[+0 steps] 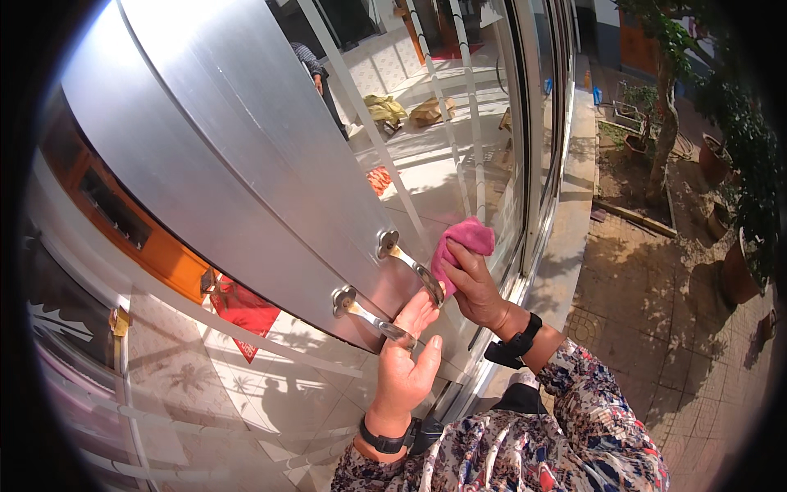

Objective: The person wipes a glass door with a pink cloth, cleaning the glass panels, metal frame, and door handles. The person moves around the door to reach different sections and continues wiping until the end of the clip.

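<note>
My right hand (476,286) grips a bunched pink cloth (464,243) and presses it against the glass pane (492,190) beside the door. To its left are two curved metal handles, the right one (409,261) and the left one (369,313), mounted on a brushed-metal door (276,172) with a seam between them. My left hand (403,369) reaches up by the handles, its fingers passing behind the lower end of the left handle with the thumb held apart. Whether those fingers grip the handle is unclear. Both wrists wear black straps.
A metal window frame (529,203) and sill run along the right. Potted plants (741,270) and a tree trunk (667,135) stand on the paved yard. Through or in the glass appear a person's arm (310,61), a yellow cloth (384,109) and a red mat (246,313).
</note>
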Tool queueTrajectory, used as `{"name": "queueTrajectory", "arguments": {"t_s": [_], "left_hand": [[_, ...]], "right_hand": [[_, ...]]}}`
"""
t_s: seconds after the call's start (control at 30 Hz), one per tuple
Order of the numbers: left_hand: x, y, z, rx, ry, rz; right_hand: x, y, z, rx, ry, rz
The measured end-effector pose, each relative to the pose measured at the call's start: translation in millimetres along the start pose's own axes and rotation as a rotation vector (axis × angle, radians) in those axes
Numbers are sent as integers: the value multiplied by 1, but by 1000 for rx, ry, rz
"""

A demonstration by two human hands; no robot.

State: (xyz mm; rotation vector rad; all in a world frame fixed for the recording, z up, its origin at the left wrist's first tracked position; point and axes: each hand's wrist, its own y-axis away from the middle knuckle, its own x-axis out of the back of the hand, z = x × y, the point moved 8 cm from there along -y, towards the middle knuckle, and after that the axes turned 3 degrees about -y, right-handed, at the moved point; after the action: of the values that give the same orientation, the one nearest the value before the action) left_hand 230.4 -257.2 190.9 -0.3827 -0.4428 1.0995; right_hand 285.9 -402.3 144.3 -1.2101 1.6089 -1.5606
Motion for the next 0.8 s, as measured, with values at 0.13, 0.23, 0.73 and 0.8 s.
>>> {"name": "queueTrajectory", "arguments": {"t_s": [0.13,0.23,0.73,0.8], "left_hand": [[4,2,6,23,7,-22],[1,-1,4,76,11,1],[-22,-4,-11,232,-28,605],[-25,-9,-6,212,-62,587]], "right_hand": [[0,-23,21,64,94,-111],[21,-60,33,239,82,-176],[118,-324,74,905,113,-278],[123,-361,71,946,149,-182]]}}
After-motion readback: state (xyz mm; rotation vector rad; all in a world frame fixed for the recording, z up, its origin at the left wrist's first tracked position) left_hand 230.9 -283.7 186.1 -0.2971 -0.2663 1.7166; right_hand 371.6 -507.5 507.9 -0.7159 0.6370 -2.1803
